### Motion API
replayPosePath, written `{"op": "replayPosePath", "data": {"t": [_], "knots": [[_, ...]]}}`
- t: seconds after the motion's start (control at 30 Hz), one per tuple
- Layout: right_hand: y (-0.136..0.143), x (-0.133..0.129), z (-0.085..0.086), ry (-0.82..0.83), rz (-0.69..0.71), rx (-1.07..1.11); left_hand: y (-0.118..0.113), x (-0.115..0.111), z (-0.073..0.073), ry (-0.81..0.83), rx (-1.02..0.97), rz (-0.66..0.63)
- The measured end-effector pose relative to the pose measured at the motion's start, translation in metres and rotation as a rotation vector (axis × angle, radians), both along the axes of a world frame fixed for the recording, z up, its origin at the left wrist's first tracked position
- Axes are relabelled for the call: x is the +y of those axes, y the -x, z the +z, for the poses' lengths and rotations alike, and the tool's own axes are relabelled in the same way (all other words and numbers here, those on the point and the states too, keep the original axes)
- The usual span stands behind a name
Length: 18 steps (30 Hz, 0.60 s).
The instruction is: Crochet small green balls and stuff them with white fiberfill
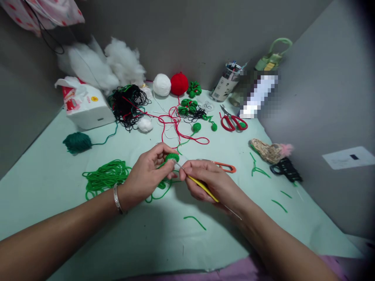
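Note:
A small round green crocheted piece is pinched between the thumb and fingers of my left hand. My right hand grips a crochet hook with a yellow handle, and its metal tip touches the green piece. Green yarn hangs below my left fingers and loops on the table. A flattened skein of green yarn lies left of my left hand. Behind my right hand, an orange-handled cutter lies partly hidden.
Red scissors, white and red yarn balls, green crocheted pieces and tangled black yarn lie farther back. A tissue pack stands back left, a pen holder back right. Hair clips lie at right.

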State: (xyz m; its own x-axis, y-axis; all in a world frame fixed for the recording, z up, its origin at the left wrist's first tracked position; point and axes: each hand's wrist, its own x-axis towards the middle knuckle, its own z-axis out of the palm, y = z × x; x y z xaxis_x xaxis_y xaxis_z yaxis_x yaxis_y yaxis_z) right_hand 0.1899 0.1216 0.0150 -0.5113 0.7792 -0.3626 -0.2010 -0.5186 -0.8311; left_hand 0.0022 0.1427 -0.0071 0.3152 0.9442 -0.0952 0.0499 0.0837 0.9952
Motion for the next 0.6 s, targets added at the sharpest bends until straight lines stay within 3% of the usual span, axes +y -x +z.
{"op": "replayPosePath", "data": {"t": [0.1,0.3,0.37,0.47,0.6], "knots": [[0.000,0.000,0.000,0.058,-0.020,0.035,0.000,-0.002,-0.002,-0.051,0.031,0.033],[-0.003,0.002,0.007,0.183,-0.028,0.124,0.004,-0.003,-0.011,-0.359,0.215,0.049],[-0.002,0.002,0.008,0.195,-0.030,0.123,0.004,-0.003,-0.011,-0.393,0.232,0.062],[0.002,-0.002,0.008,0.107,-0.070,0.071,0.001,-0.003,-0.006,-0.259,0.173,0.043],[0.010,-0.013,0.009,-0.194,-0.137,-0.195,-0.003,-0.001,0.004,-0.080,0.067,-0.005]]}}
